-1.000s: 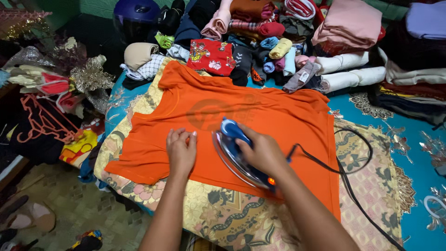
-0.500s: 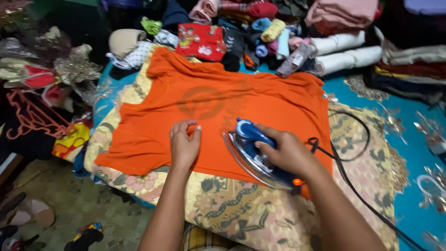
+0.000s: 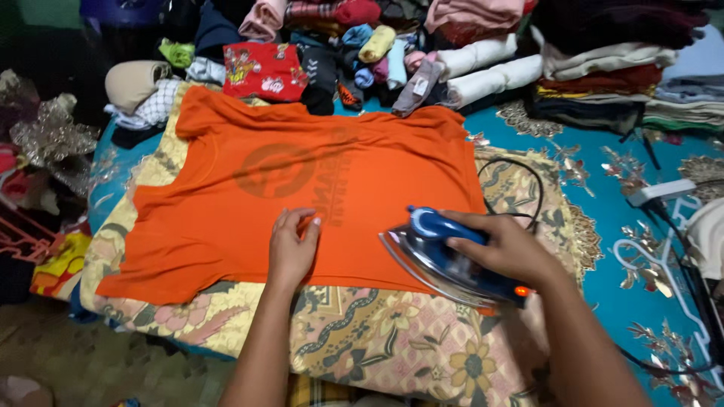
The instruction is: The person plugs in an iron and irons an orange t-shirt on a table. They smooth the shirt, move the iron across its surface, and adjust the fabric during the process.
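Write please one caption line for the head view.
Right hand presses a blue iron on an orange T-shirt; left hand flattens it.

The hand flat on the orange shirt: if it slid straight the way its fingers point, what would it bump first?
The left hand crosses only the orange shirt; beyond, probably the dark folded clothes.

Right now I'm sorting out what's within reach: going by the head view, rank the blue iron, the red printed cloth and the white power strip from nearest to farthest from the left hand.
1. Blue iron: just right of the left hand, held by the right hand.
2. Red printed cloth: beyond the orange shirt's collar.
3. White power strip: far right, on the teal cloth.
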